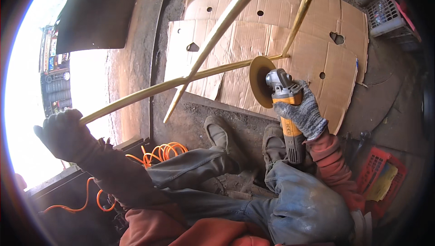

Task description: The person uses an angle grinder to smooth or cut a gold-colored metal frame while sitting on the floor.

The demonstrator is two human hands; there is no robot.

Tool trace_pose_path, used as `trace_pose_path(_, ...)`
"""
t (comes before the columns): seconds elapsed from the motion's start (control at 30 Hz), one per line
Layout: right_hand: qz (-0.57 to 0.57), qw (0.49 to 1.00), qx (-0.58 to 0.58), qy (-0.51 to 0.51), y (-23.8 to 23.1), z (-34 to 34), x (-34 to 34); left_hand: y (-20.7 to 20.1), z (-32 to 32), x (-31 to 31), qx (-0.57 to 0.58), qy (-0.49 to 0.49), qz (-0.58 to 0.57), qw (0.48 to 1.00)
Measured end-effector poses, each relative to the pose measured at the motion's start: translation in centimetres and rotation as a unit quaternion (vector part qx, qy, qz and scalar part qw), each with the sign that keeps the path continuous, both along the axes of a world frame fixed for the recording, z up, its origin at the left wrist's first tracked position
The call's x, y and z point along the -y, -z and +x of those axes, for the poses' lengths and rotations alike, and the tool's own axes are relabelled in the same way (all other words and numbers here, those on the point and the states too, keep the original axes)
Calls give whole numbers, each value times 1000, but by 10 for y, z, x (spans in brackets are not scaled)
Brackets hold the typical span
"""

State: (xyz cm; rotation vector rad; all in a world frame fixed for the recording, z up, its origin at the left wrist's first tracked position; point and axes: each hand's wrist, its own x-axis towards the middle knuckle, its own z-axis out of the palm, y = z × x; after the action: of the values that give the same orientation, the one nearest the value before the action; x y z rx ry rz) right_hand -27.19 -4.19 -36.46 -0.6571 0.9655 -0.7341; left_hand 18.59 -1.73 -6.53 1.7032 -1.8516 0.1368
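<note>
My left hand [64, 135], in a dark glove, is closed around the end of a gold-coloured metal tube [136, 99]. The tube belongs to a frame whose other bars cross it and run away from me over the cardboard. In a grey knitted glove, my right hand [303, 111] grips a yellow and grey angle grinder [290, 127]. A large round disc [260, 81] is fitted to the grinder's head. In this view the disc overlaps the tube near the joint at its far end; whether they touch I cannot tell.
Flattened cardboard [244, 42] with holes lies under the frame. An orange coiled hose [163, 152] is beside my left leg. To my right sits a red plastic crate [377, 180], with a grey crate [385, 14] farther back. My shoes [218, 133] are close below the work.
</note>
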Motion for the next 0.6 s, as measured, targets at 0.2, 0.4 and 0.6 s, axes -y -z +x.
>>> trace_pose_path(0.2,-219,968,-103,-61,-35,35,-9,5,-5,-3,53,-97,-39,993)
trace_pose_path(0.4,-163,984,-66,-22,-33,25,-5,3,-40,2,74,-94,-115,986)
trace_pose_path(0.6,-64,995,-65,-52,-32,4,4,-9,-21,-1,-444,283,-25,850)
